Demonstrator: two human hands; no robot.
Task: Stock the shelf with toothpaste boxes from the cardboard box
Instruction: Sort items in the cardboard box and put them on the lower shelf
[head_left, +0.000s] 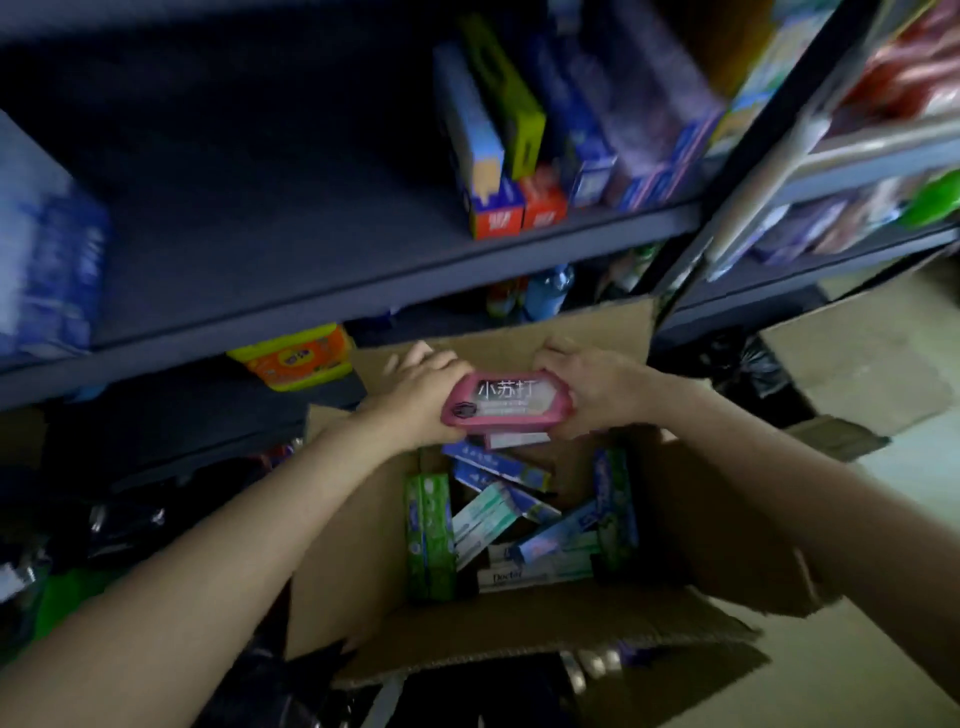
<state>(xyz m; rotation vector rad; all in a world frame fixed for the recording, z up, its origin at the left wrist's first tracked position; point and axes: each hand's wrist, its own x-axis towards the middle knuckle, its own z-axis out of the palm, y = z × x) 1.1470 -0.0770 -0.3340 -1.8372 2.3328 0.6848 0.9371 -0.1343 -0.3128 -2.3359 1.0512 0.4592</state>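
Note:
A pink toothpaste box (506, 402) with white lettering hangs above the open cardboard box (691, 525); a second box seems stacked under it. My left hand (423, 397) grips its left end and my right hand (582, 392) grips its right end. Inside the cardboard box lie several toothpaste boxes, among them a green one (428, 535) standing on edge at the left and blue and white ones (550, 545) piled loosely. The dark shelf board (270, 249) above holds upright boxes (485, 150) at its right part, with bare board to their left.
Blue packs (47, 270) sit at the shelf's left end. A yellow and orange pack (296, 356) lies on the lower shelf. A second shelving unit (852, 171) stands at the right, with another cardboard box (857, 364) below it. Dark plastic bags (119, 525) lie on the floor at left.

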